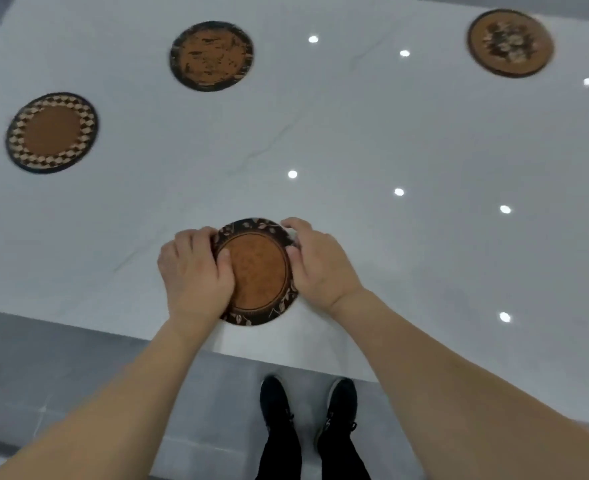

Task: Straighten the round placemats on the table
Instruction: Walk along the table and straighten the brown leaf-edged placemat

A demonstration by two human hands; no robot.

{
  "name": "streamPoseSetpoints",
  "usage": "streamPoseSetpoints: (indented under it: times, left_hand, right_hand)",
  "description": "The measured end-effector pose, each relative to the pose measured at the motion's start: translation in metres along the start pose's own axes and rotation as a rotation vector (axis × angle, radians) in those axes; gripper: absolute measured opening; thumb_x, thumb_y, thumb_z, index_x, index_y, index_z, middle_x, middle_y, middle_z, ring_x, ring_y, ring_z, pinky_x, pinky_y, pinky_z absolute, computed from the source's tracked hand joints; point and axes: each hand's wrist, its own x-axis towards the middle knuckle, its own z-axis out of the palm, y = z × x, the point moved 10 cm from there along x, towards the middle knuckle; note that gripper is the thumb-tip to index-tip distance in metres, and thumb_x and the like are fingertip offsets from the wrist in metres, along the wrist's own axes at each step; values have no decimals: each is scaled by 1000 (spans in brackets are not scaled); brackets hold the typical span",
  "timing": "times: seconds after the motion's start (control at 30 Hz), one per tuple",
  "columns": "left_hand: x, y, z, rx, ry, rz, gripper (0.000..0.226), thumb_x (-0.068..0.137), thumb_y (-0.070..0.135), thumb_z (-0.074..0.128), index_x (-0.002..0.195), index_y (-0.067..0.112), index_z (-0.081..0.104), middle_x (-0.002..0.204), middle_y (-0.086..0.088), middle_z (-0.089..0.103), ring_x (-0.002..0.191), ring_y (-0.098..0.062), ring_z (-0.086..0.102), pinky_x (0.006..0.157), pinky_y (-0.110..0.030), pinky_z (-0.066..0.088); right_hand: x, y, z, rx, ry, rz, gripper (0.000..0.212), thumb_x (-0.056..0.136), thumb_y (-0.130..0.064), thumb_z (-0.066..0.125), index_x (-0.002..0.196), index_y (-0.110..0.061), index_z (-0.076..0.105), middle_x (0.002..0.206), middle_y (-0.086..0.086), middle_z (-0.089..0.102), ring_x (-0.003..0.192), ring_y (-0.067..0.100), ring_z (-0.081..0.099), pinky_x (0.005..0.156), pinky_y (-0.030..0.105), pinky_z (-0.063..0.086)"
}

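A round placemat with a brown centre and a dark leaf-patterned rim [259, 271] lies near the front edge of the white table [424, 237]. My left hand [194, 271] grips its left side, thumb on top. My right hand [315, 263] holds its right edge, fingers curled over the far rim. Three more round mats lie farther away: a checker-rimmed one [52, 132] at the left, a dark-rimmed orange one [211, 55] at the back middle, and a flower-patterned one [510, 42] at the back right.
The table's front edge [78, 323] runs diagonally below my hands, with grey tiled floor [61, 375] beneath. My two black shoes [307, 407] stand close to the edge. Bright ceiling-light reflections dot the glossy tabletop.
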Motion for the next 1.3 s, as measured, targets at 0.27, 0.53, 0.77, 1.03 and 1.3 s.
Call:
streamPoseSetpoints:
  times: [0.27,0.53,0.77,1.03,1.3]
  left_hand:
    - [-39,193,63,109,-241,403,27,95,26,41,91,9,63,95,-10,58,89,-30,52,79,-40,38]
    - [-53,342,110,-33,-162,660,23,94,29,44,97,10,57,94,-6,54,84,-26,47,75,-38,37]
    - [-50,335,114,-60,-149,600,15,90,26,47,95,15,54,91,-2,51,84,-23,45,80,-38,36]
    - [-49,335,117,-57,-189,592,11,89,25,46,91,15,51,90,-1,51,84,-23,44,81,-38,35]
    - [-49,336,118,-66,-204,616,12,87,25,44,94,17,50,88,2,51,83,-22,42,82,-36,31]
  right_hand:
    - [-121,136,-149,-282,270,323,27,91,-11,43,106,-15,64,96,9,70,86,31,63,83,43,49]
    - [-167,218,-195,-375,446,500,29,91,-9,42,111,-11,62,83,8,65,74,30,56,72,41,43]
    - [-168,222,-195,-355,437,486,29,87,-9,46,111,-12,62,77,4,60,68,25,49,66,36,35]
    - [-170,225,-194,-329,478,467,24,90,-15,47,109,-16,61,83,0,62,73,23,52,72,35,36]
    - [-169,225,-195,-303,493,451,24,87,-14,47,106,-16,61,82,-2,62,72,21,52,71,35,39]
